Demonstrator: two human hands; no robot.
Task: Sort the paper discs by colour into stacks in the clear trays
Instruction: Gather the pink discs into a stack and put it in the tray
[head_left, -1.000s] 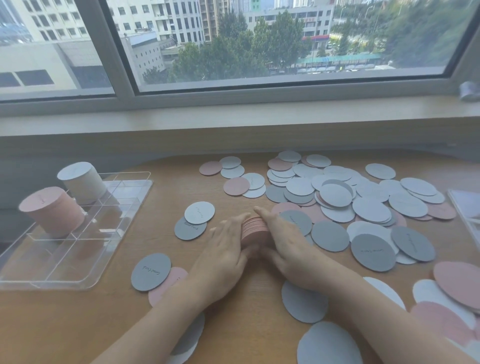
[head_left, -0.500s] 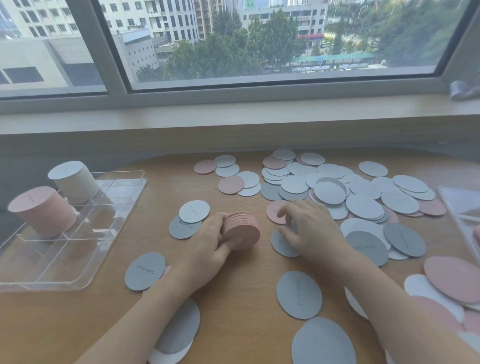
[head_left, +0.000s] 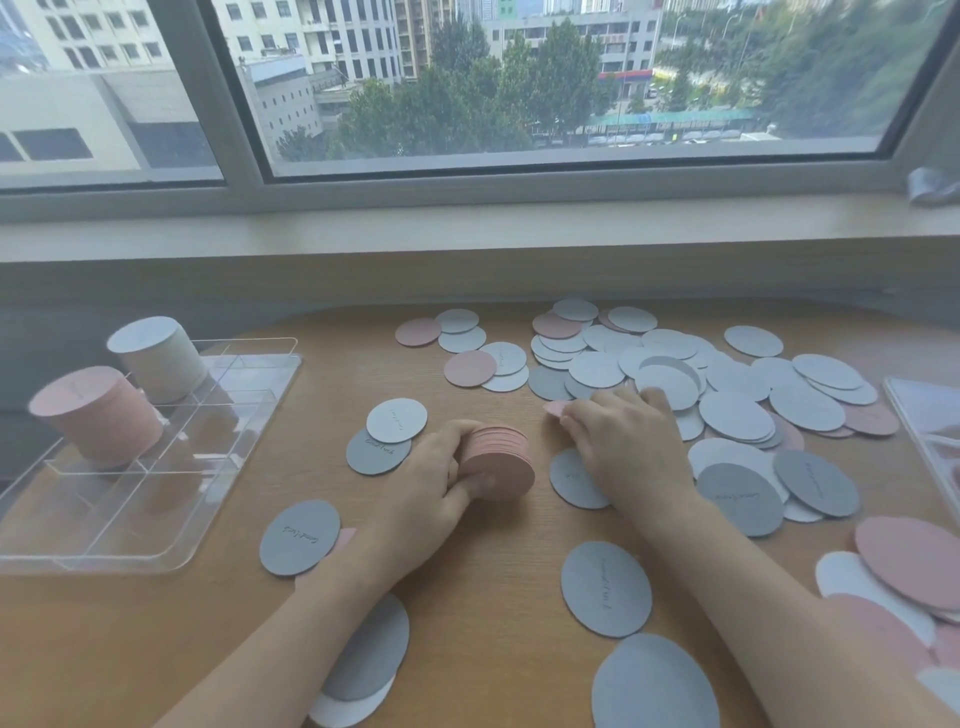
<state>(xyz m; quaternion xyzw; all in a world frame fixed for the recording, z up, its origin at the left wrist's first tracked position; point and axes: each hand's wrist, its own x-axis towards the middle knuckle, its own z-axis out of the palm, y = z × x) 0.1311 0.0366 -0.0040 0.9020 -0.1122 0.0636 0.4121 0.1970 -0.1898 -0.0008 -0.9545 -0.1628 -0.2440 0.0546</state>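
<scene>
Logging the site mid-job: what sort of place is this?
Likely an upper-floor office or flat: a wooden desk against a wide window that looks down on city buildings and trees, with a clear tray for sorting.

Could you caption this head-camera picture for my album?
Left hand grips a pink stack while right hand picks a pink disc.

Pink stack (head_left: 497, 464) – grey disc (head_left: 300, 537) with dark script; clear tray (head_left: 156, 519); light wood table (head_left: 498, 597).

Wooden table (head_left: 488, 582), pale windowsill (head_left: 467, 228), wide window (head_left: 545, 78), daylight, buildings and trees outside
</scene>
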